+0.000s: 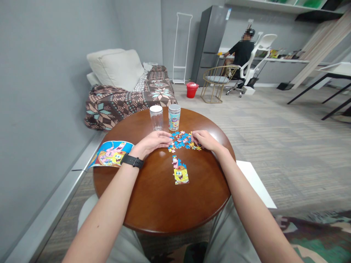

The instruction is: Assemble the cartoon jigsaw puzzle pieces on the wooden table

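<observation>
A loose pile of jigsaw puzzle pieces (181, 140), blue, yellow and pink, lies on the round brown table (153, 204). At the pile's left edge, my left hand (155, 141) rests with its fingers stretched out, the tips against the pieces. My right hand (205, 139) is at the right edge, fingers bent and drawn together; what they pinch, if anything, is hidden. Nearer to me lies a partly joined puzzle section (181, 174) with a yellow cartoon face and a pink figure. A printed picture sheet (112, 152) with similar figures lies at the table's left, partly behind my left wrist.
Behind the pile stand a clear jar (157, 118) with a white lid and a cartoon-printed jar (174, 117). Beyond are a patterned sofa (131, 100), a red bucket (192, 90) and a gold-framed chair (218, 80). A person (242, 51) sits by the far counter.
</observation>
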Action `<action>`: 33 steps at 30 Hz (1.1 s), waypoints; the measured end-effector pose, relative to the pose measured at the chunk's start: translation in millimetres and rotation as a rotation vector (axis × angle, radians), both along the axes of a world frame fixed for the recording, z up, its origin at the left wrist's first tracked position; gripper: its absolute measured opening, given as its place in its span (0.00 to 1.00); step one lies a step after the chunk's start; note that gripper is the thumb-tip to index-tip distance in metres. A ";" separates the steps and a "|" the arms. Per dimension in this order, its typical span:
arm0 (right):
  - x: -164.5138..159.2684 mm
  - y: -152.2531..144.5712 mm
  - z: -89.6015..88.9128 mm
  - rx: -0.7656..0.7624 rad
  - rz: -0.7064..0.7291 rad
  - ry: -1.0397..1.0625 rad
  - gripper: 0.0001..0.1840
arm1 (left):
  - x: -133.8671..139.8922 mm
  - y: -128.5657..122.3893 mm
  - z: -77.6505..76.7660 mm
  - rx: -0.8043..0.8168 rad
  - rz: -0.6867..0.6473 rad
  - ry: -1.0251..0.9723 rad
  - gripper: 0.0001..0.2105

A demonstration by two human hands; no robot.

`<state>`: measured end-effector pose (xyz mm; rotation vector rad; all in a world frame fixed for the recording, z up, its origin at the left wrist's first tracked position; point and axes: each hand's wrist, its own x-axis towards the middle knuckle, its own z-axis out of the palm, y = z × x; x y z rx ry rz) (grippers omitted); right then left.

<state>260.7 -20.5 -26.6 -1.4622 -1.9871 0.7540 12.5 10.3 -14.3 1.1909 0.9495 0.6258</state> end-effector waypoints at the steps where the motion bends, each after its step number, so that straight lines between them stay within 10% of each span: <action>1: 0.4 0.2 -0.2 0.000 0.000 -0.001 0.19 | 0.5 -0.8 1.0 -0.006 -0.001 0.014 0.14; 16: -42.8 -5.9 -7.5 0.283 0.237 0.042 0.12 | 11.1 -4.6 9.3 -0.302 0.053 -0.321 0.07; 33: -44.9 -5.0 -7.5 0.180 0.216 0.078 0.14 | 3.7 -4.6 0.1 -0.052 -0.102 -0.069 0.12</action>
